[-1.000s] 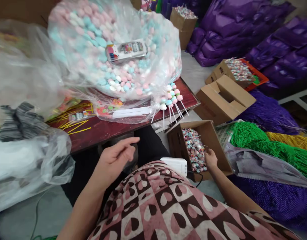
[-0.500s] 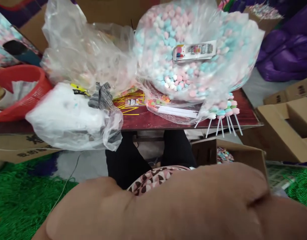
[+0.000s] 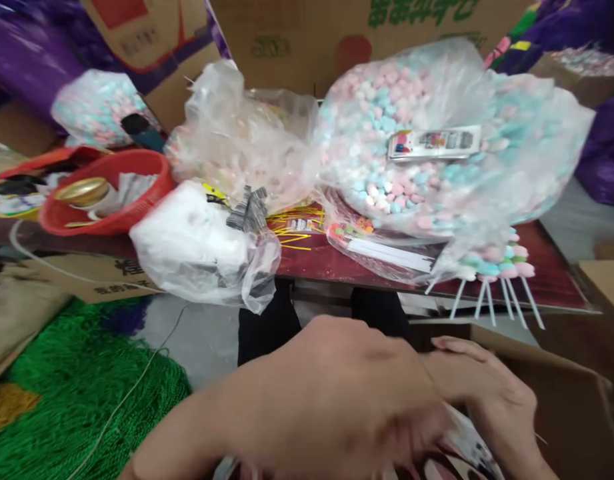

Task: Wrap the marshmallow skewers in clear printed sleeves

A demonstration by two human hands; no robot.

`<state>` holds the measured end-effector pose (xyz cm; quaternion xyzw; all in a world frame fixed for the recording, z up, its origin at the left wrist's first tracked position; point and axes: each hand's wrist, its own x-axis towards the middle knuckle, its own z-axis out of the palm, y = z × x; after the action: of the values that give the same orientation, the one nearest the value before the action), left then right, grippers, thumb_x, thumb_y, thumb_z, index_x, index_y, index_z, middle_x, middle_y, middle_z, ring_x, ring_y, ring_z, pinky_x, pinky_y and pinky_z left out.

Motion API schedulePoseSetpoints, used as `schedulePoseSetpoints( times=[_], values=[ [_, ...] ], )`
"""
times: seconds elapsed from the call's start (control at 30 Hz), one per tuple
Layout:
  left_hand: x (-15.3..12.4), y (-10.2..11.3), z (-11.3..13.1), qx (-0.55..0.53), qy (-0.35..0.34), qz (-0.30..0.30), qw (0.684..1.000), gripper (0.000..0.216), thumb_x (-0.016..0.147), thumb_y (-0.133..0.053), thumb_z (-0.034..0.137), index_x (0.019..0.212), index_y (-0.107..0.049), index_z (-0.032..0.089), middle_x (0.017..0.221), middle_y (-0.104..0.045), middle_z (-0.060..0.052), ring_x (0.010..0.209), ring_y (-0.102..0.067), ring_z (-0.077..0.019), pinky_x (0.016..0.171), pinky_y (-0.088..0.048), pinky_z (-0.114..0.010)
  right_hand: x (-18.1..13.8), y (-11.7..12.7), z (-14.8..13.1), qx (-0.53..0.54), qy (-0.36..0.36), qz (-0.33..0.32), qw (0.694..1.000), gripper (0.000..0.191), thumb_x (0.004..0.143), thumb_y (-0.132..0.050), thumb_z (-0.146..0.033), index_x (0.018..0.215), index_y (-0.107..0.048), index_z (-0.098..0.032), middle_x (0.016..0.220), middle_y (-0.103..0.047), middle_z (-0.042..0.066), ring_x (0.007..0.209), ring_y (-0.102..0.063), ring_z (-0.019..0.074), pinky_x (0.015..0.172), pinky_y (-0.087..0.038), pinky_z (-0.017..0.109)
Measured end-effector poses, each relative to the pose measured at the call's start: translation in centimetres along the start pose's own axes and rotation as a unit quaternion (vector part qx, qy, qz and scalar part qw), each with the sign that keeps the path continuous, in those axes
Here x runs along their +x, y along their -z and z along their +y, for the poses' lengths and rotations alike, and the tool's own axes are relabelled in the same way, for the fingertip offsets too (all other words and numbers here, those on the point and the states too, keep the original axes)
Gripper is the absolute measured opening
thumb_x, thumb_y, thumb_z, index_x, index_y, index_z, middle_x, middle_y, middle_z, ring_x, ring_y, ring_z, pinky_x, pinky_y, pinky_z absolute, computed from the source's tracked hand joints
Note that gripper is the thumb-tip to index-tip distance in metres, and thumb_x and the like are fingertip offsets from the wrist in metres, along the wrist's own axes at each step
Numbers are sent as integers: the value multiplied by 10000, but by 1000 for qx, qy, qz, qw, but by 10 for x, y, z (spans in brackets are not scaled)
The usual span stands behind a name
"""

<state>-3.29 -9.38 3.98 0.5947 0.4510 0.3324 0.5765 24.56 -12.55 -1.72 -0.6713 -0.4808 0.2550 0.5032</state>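
My left hand (image 3: 347, 387) is low in the middle of the view, curled and slightly blurred, its fingertips turned down out of sight. Against it, on the right, is my right hand (image 3: 491, 387), bent at the wrist with its fingers behind the left. Between the two, a shiny clear plastic wrapper (image 3: 469, 437) with dark print sticks out, held close to my lap. What lies inside the left fingers is hidden. Marshmallow sticks (image 3: 497, 263) with pink, blue, white and green pieces rest on the table edge beyond my hands, their white stems overhanging.
A large clear bag of marshmallows (image 3: 397, 133) bears a stack of printed labels (image 3: 434, 143). Yellow twist ties (image 3: 294, 240) lie on the dark red table (image 3: 311, 267). Nearby are a white-filled plastic bag (image 3: 197, 233) and red basket (image 3: 151, 193). An open carton (image 3: 571, 400) stands below right.
The view has shifted, so the table items sit farther right and more of the left side shows. My arms, crossing the bottom before, have moved so that both hands now show together.
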Motion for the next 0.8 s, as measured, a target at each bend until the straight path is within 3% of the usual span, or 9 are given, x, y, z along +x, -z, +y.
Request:
schedulePoseSetpoints(
  times=[0.07,0.13,0.2,0.3,0.43,0.5,0.6,0.7,0.8],
  values=[
    [41,14,33,95,-68,-154,981,321,854,-582,371,1142,-705,302,916,-724,-45,881,-664,-201,807,-505,-277,13,-21,-16,32,99,-102,989,145,885,-590,-285,882,-735,-291,835,-751,67,728,-729,221,715,-607,352],
    [64,25,56,137,-88,-147,976,357,931,-460,315,1203,-676,233,960,-727,-45,815,-651,-138,786,-487,-233,29,-43,-30,53,193,-188,962,194,896,-553,-187,937,-727,-262,882,-754,54,731,-724,177,677,-589,275],
    [71,33,61,146,-45,-102,983,370,937,-441,287,1210,-666,180,834,-708,-30,702,-609,-104,693,-467,-199,46,-66,-41,68,243,-229,940,225,896,-529,-132,938,-721,-241,887,-750,49,715,-711,152,648,-567,241],
    [68,43,45,147,8,-46,988,355,924,-462,284,1174,-677,153,721,-647,-5,653,-557,-92,644,-436,-189,69,-100,-50,95,230,-207,946,209,904,-527,-142,914,-716,-231,830,-736,30,683,-689,137,676,-558,250],
    [67,55,20,122,56,-34,990,345,908,-472,272,1150,-682,145,679,-601,12,643,-536,-88,640,-425,-192,89,-138,-45,98,145,-162,971,184,907,-531,-214,910,-716,-217,670,-694,-5,629,-666,139,659,-548,261],
    [71,54,12,102,67,-30,992,341,898,-475,260,1143,-681,142,669,-592,17,641,-536,-88,647,-426,-196,94,-150,-38,77,143,-165,973,198,897,-519,-222,899,-716,-207,635,-681,-8,591,-655,141,621,-542,263],
    [81,44,3,71,67,-35,995,325,890,-470,255,1101,-692,145,650,-585,22,622,-530,-88,643,-421,-202,95,-159,-29,45,193,-179,964,213,870,-505,-190,901,-716,-205,701,-708,6,586,-657,140,609,-546,267],
    [93,34,-3,60,54,-30,996,303,893,-489,346,817,-698,140,582,-558,20,569,-499,-91,589,-391,-209,93,-159,-27,32,223,-172,959,232,870,-485,-154,911,-706,-209,798,-734,20,619,-670,136,626,-553,266],
    [106,35,-7,61,33,24,997,407,898,-480,445,639,-600,154,547,-544,15,536,-492,-93,555,-370,-217,92,-159,-30,25,233,-158,959,240,882,-467,-133,910,-692,-212,806,-730,17,644,-676,136,641,-554,268]
  ],
)
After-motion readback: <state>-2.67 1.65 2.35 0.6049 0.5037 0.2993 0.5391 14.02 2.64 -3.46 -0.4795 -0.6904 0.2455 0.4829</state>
